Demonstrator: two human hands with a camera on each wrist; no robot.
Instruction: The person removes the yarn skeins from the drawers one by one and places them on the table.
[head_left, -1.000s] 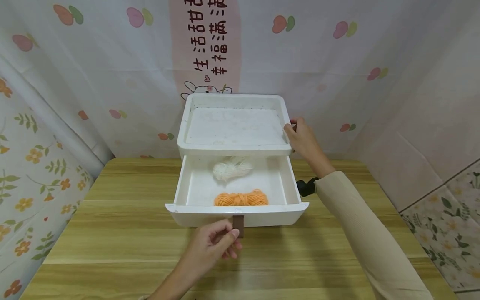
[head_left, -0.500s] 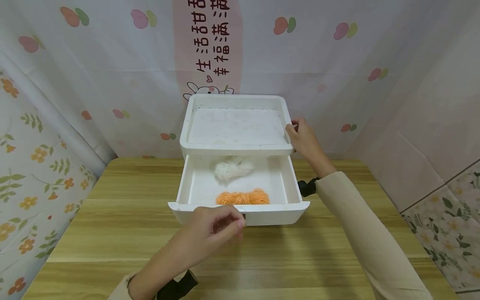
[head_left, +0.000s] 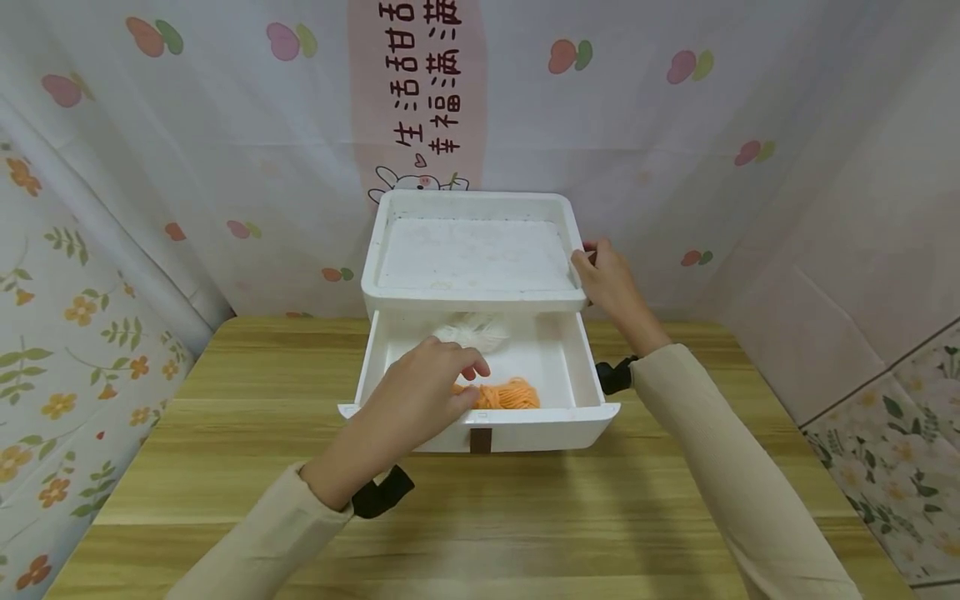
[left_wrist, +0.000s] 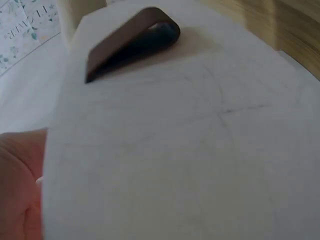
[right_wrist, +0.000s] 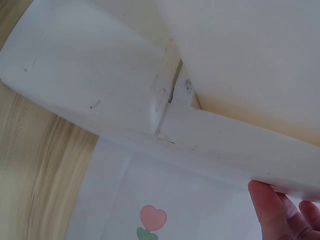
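Note:
A white drawer box [head_left: 472,296] stands on the table, its lower drawer [head_left: 480,433] pulled out and fitted with a brown pull tab [left_wrist: 131,42]. Inside lie a white yarn skein [head_left: 480,333] towards the back and an orange yarn skein [head_left: 517,394] by the front wall. My left hand [head_left: 431,379] reaches over the drawer front with fingers loosely bent, covering the left end of the orange skein; a firm hold on it is not visible. My right hand [head_left: 609,275] grips the right rim of the box's top; its fingers [right_wrist: 270,207] touch the side wall in the right wrist view.
The wood-grain table [head_left: 262,467] extends around the box. A white printed curtain [head_left: 637,125] hangs close behind it, and flowered cloth [head_left: 75,367] lines the left side. The box's top is a shallow tray with a raised rim.
My left hand has let go of the brown pull tab, risen over the drawer front and moved in above the orange yarn skein. My right hand stays on the rim.

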